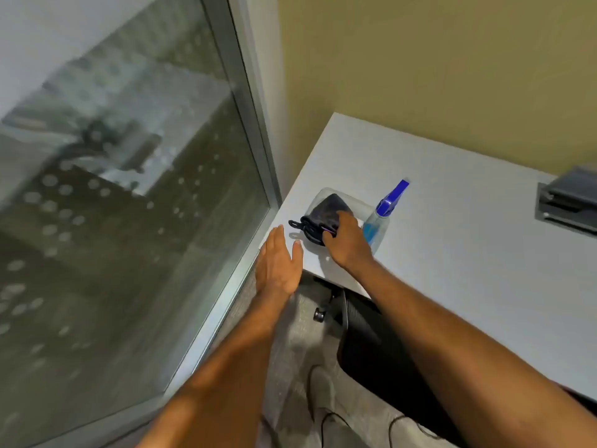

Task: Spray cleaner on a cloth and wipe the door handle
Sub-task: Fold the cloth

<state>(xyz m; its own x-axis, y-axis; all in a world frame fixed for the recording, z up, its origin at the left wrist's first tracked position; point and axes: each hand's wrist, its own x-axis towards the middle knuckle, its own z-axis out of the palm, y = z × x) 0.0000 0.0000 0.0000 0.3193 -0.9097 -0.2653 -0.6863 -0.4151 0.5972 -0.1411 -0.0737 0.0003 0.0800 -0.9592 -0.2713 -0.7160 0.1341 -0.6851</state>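
A dark folded cloth [324, 211] lies in a clear shallow tray [323, 194] at the near left corner of a white table [468, 253]. My right hand [347, 242] is on the cloth with its fingers curled over the near edge. A spray bottle [382, 215] with blue liquid and a blue trigger head stands right beside that hand, just right of the tray. My left hand [279, 263] hovers flat, fingers straight, at the table's left corner, holding nothing. No door handle is in view.
A glass panel [129, 205] in a grey metal frame runs along the left. A grey cable box [568, 202] sits on the table at the right edge. Under the table are a black chair [365, 337] and cables on grey carpet.
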